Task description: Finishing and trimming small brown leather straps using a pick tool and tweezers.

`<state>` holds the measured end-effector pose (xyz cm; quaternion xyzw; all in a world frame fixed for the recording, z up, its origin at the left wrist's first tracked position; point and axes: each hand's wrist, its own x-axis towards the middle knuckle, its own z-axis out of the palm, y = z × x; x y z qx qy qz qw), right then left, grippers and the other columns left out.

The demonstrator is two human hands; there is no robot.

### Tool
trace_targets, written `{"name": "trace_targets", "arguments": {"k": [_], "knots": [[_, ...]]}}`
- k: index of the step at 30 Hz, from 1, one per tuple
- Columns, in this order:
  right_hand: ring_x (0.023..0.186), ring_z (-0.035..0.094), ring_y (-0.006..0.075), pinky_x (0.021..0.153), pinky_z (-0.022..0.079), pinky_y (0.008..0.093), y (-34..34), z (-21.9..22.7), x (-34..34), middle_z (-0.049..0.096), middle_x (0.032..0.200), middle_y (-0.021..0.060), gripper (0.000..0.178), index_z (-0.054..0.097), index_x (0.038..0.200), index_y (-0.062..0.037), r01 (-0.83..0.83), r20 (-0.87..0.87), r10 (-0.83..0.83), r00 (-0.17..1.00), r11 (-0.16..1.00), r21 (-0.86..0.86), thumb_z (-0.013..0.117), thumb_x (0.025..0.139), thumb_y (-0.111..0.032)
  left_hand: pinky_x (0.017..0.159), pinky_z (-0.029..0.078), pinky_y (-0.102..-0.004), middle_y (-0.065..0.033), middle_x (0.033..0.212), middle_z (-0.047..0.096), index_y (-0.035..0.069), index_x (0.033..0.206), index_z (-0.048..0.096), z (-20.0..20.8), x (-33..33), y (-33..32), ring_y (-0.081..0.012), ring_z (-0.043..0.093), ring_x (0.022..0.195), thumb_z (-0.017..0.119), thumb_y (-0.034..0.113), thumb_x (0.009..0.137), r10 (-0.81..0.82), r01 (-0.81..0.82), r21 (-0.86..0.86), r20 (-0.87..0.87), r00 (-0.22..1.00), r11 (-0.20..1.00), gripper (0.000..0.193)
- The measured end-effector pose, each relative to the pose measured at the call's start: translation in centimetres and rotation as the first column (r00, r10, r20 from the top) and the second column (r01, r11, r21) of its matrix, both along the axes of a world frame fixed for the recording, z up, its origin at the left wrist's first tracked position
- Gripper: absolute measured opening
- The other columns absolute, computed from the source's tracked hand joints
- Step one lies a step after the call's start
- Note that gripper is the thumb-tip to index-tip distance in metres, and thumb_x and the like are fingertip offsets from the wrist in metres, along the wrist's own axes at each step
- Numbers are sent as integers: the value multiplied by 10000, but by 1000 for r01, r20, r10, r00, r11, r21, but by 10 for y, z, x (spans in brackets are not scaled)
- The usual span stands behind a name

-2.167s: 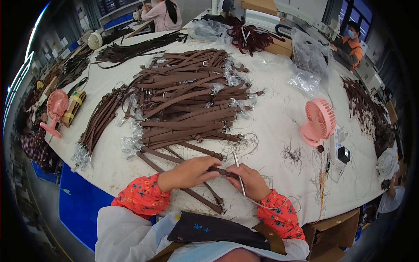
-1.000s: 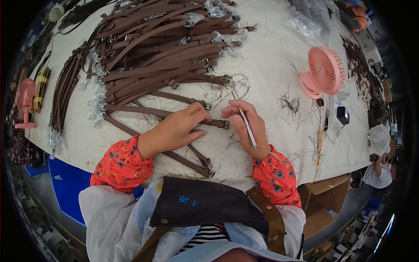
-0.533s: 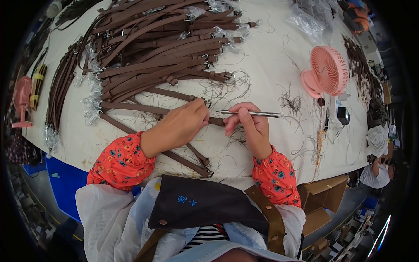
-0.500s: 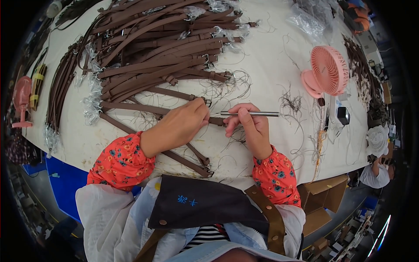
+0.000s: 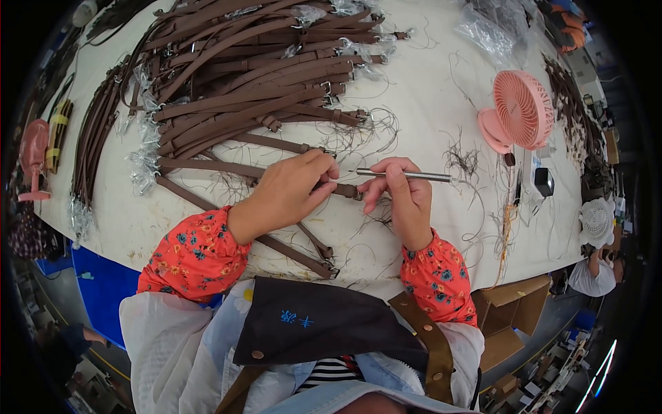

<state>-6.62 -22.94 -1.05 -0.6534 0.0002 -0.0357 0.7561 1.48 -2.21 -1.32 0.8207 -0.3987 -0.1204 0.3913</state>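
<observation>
Your right hand (image 5: 407, 200) grips the metal pen (image 5: 434, 177), tip toward your left hand (image 5: 289, 186), whose hold on the brown strap (image 5: 346, 191) beneath cannot be told; a pen slip could jab it.

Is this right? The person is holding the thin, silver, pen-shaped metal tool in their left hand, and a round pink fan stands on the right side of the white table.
Not quite: the thin, silver, pen-shaped metal tool is in the person's right hand, as the head view shows. And yes, a round pink fan stands on the right side of the white table.
</observation>
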Motion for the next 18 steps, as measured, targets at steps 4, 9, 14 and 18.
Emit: {"name": "trace_targets", "arguments": {"k": [4, 9, 14, 18], "knots": [[609, 601, 123, 795, 530, 324, 0, 0, 0, 624, 680, 73, 311, 546, 1043, 15, 16, -9, -15, 1000, 1000, 7, 427, 1058, -272, 668, 491, -402, -94, 910, 595, 59, 998, 557, 2, 1, 0, -293, 629, 812, 633, 76, 833, 13, -13, 20, -31, 999, 1000, 183], [585, 598, 131, 768, 539, 334, -2, 0, 0, 619, 681, 75, 313, 545, 1044, 19, 36, 11, -36, 999, 999, 25, 423, 1060, -269, 597, 474, -351, -116, 920, 590, 38, 1012, 579, 3, 5, 3, -247, 582, 660, 665, 81, 818, -41, 40, -22, -44, 998, 999, 217], [579, 597, 132, 765, 544, 336, -3, -2, 1, 618, 685, 74, 311, 546, 1046, 18, 42, 15, -42, 999, 998, 45, 419, 1061, -266, 662, 491, -393, -86, 893, 596, 68, 973, 567, 10, 0, -4, -278, 632, 798, 635, 119, 818, -4, 6, 83, -22, 1000, 997, 177], [579, 597, 129, 764, 545, 332, -3, -1, 1, 619, 689, 76, 320, 547, 1047, 19, 33, 14, -34, 999, 998, 45, 419, 1061, -274, 654, 489, -388, -80, 892, 612, 66, 964, 561, 7, 2, -4, -276, 634, 787, 639, 145, 825, 17, -15, 65, -32, 999, 998, 178]]}}
